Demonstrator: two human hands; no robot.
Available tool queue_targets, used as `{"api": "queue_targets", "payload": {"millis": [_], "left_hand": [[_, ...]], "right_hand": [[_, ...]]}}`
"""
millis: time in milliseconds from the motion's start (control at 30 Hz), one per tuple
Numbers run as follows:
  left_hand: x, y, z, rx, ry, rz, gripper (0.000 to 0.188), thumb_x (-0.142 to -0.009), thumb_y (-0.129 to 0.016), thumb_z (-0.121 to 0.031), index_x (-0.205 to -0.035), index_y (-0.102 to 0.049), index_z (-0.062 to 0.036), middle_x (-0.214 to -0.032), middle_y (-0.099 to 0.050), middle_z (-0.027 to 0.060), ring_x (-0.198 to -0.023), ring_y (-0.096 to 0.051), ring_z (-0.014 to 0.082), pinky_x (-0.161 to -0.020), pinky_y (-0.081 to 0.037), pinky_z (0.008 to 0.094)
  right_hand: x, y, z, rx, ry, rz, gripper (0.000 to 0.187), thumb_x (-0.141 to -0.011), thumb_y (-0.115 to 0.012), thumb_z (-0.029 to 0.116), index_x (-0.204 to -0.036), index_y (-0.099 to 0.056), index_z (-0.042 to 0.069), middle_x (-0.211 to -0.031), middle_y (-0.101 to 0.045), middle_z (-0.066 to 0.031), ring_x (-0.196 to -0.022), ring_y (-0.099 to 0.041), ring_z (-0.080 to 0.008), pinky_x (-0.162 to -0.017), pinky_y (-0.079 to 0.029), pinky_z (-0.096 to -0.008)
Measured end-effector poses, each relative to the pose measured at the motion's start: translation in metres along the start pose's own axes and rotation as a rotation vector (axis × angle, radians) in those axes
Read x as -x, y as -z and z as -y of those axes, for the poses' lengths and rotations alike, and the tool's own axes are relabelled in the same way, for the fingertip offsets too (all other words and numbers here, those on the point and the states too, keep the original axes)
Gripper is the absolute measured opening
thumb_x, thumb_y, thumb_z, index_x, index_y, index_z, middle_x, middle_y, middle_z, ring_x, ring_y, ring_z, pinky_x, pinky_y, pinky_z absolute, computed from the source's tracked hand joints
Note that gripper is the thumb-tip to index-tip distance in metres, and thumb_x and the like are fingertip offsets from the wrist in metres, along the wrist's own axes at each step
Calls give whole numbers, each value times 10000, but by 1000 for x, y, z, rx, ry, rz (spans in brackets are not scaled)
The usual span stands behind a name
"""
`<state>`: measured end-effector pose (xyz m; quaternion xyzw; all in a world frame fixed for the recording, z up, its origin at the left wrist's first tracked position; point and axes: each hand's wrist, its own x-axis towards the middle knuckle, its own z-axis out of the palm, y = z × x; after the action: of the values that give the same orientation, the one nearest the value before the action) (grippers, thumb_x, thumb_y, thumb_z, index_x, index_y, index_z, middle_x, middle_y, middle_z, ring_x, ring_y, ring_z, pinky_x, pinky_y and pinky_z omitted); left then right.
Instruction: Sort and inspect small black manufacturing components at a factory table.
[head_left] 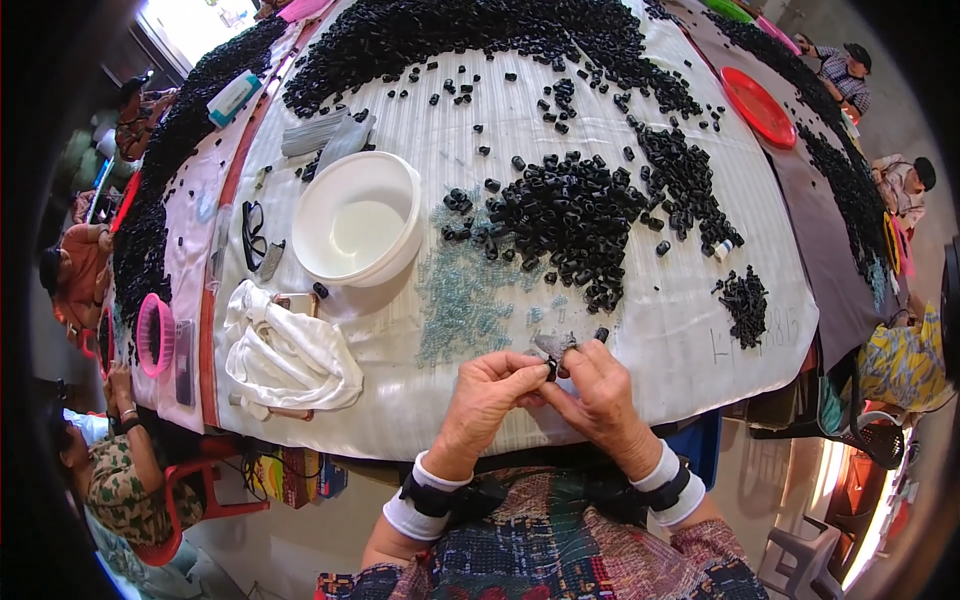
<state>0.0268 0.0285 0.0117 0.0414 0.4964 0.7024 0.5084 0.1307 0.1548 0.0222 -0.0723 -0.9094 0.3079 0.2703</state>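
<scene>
Both hands meet close to the near edge of the white cloth-covered table. My left hand pinches a small black part between thumb and fingertips. My right hand is closed against it, its fingers curled at a small grey piece whose kind I cannot make out. Another black part lies just beyond the right fingers. Ahead is a heap of short black cylindrical parts, with small clear bluish pieces scattered to its left.
A white bowl stands left of the heap. Nearer lies a bundled white cloth; black glasses rest beyond it. A smaller dark pile is at right. More black parts cover the far end. Other people sit at side tables.
</scene>
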Motion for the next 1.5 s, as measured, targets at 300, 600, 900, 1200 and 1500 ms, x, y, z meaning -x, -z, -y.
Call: {"api": "queue_targets", "payload": {"millis": [300,600,900,1200,1500], "left_hand": [[-1,1,-1,-36,10,-21,110,-848,-664,-101,-899,-661,-3,-775,-645,25,-662,-579,67,-602,-482,190],[2,-2,-2,-61,23,60,128,-854,-658,-102,-917,-651,9,-816,-652,45,-663,-595,77,-608,-496,195],[6,4,-54,-26,-267,-156,168,-892,-618,-132,-1017,-598,-22,-793,-663,95,-636,-647,144,-559,-550,254],[-20,67,-123,107,-505,-428,166,-901,-608,-149,-1006,-593,-21,-793,-662,99,-580,-639,137,-490,-556,254],[-14,64,-119,120,-606,-427,217,-902,-595,-116,-1080,-571,8,-847,-654,111,-692,-651,149,-590,-567,260]], "right_hand": [[5,-13,-4,-9,31,-81,254,-661,-739,59,-812,-542,9,-699,-481,-114,-617,-498,-291,-508,-416,-377],[7,-4,-2,21,94,-89,267,-676,-745,83,-843,-553,3,-732,-511,-120,-647,-519,-300,-548,-445,-382],[-28,17,-42,218,-10,-111,437,-721,-646,11,-1133,-511,-42,-981,-583,-177,-972,-529,-353,-840,-449,-400],[-42,-10,-48,369,30,67,398,-767,-551,64,-1158,-516,-1,-1083,-599,-145,-1021,-523,-291,-875,-435,-365],[-18,19,-33,-147,-182,-70,312,-751,-544,-87,-1047,-590,0,-949,-612,-164,-940,-571,-341,-799,-476,-384]]}}
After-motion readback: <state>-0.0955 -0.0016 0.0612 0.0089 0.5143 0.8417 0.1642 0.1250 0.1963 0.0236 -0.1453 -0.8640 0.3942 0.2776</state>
